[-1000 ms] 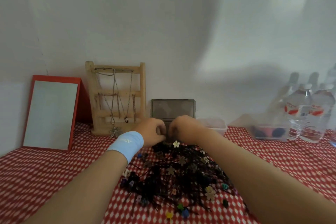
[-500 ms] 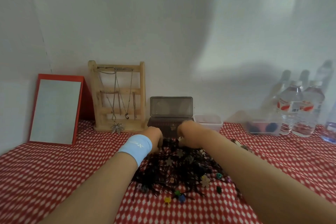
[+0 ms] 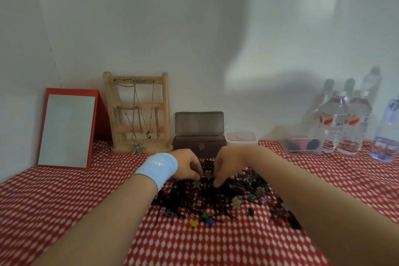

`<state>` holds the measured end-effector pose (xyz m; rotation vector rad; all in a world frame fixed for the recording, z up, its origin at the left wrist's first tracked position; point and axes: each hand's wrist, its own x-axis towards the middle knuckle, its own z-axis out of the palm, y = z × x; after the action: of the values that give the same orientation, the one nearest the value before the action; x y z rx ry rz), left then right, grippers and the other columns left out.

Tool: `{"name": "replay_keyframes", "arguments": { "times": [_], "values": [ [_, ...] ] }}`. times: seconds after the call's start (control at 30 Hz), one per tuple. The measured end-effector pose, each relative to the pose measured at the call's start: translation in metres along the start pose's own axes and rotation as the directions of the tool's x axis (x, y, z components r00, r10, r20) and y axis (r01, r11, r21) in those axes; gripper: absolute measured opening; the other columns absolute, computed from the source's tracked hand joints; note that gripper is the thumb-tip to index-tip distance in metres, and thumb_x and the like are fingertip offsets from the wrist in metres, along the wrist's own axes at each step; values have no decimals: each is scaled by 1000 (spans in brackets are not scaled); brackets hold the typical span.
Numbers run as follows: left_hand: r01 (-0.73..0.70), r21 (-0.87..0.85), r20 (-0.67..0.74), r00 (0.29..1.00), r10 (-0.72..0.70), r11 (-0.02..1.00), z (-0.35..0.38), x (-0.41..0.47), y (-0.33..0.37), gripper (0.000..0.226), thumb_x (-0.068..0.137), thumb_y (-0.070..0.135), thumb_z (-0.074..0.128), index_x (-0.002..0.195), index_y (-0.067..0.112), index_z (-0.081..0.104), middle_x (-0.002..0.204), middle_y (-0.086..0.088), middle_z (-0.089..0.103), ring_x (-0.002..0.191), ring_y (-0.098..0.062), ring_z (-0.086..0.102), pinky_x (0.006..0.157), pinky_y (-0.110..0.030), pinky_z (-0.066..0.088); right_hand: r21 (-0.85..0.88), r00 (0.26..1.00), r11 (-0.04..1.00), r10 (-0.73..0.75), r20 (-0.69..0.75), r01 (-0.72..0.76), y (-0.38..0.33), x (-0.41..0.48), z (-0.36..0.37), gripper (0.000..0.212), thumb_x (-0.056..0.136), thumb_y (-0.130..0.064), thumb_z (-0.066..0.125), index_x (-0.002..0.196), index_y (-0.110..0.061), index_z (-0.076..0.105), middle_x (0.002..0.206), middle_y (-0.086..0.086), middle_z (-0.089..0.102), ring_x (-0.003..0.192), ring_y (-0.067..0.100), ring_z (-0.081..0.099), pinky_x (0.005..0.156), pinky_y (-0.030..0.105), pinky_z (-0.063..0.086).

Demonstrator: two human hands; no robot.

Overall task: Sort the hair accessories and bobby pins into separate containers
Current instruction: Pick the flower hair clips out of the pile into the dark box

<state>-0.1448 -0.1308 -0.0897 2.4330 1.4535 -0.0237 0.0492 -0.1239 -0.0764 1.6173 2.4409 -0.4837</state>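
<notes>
Both hands are down off the dark box front since a second ago, now at the far edge of the pile.

Nearest: red-checked counter, forearms coming in from both sides. Loose small clips sit at the pile's near edge: yellow clip, blue clip, cream flower clip a bit farther in.

Pile of bobby pins is mid-counter, black and tangled with flower pieces mixed in. Pins lie criss-cross with no single heading. The heap as a whole runs wider left-right than near-far.

Left hand, with a blue wristband, has its fingers curled down and tips at the pile beside a brownish flower piece. Right hand is knuckles up, fingertips dug into the pins. Grip on either hand: cannot tell whether it is clamped on a pin or just touching, since the tips are buried in the tangle. The hands likely sit close together there to tease one item out of the tangle, right by the containers for a short carry.

Just behind: dark box with its lid standing open toward the wall, ready to take items. Clear tub is just beside it on the right, probably the second bin.

Farthest: mirror, wooden necklace stand, water bottles.
</notes>
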Motion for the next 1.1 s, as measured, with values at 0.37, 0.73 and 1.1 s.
{"name": "replay_keyframes", "arguments": {
  "times": [0.37,0.73,1.1],
  "values": [
    [-3,21,-52,999,4,1000,1,2,-7,14,87,29,71,98,24,77,95,13,67,86,-8,61,76,-21,45,263,992,965,6,-123,27,7,-1,-10,25,98,-13,58,119,-18,71,98,7,76,64,14,65,55,25,52],
    [43,-206,-403,907,-125,978,-42,39,-29,6,91,25,64,88,26,69,93,10,63,89,-11,58,80,-27,44,328,822,940,110,-559,97,18,47,-36,27,99,-16,58,123,-17,70,130,3,66,119,20,59,95,25,41],
    [49,-177,-454,882,-126,983,-44,79,-38,38,88,19,69,125,25,64,123,5,66,113,-15,61,100,-30,46,240,802,956,10,-597,166,20,75,-42,27,93,-9,63,115,-21,75,107,-4,74,98,14,68,88,21,49]
  ]
}}
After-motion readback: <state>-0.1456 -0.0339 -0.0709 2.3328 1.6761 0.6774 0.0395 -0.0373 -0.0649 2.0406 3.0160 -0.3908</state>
